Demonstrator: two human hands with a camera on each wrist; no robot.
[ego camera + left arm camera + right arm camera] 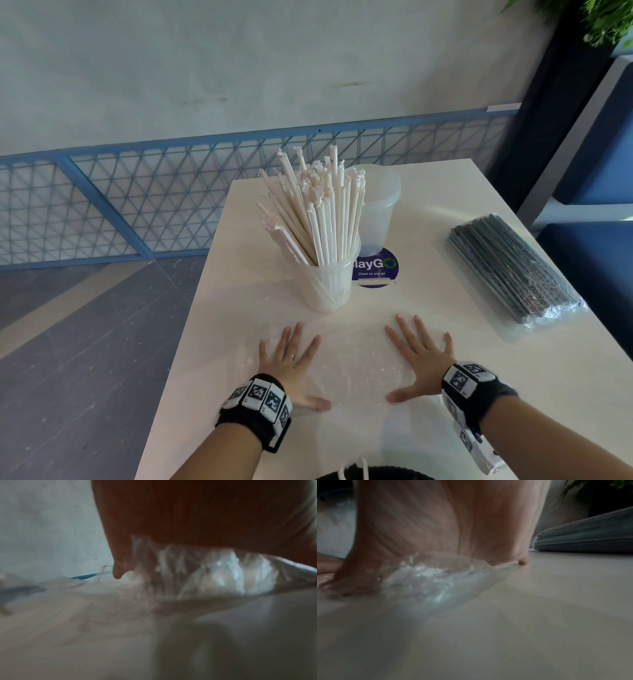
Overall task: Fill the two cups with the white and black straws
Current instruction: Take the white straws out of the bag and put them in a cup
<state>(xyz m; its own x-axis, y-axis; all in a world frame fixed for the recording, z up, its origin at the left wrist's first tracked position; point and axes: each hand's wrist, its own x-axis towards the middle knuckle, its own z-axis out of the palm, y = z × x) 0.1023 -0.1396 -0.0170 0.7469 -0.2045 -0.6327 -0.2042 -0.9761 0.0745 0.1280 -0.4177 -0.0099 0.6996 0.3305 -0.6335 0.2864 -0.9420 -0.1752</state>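
A clear cup (325, 287) packed with white paper-wrapped straws (318, 212) stands mid-table. Behind it to the right is an empty clear cup (378, 209). A sealed pack of black straws (510, 270) lies at the right side of the table. My left hand (291, 356) and right hand (418, 353) lie flat with spread fingers on an empty crinkled clear plastic wrapper (349, 366) near the front edge. Each wrist view shows a palm pressing that wrapper (214, 572) (426, 577) down. The black pack (590, 539) shows at the right of the right wrist view.
The white table (239, 308) carries a round purple sticker (375, 269) between the cups. A blue wire fence (137, 192) and grey wall run behind it. Dark blue seating (589, 192) stands to the right, and the floor drops off at the left.
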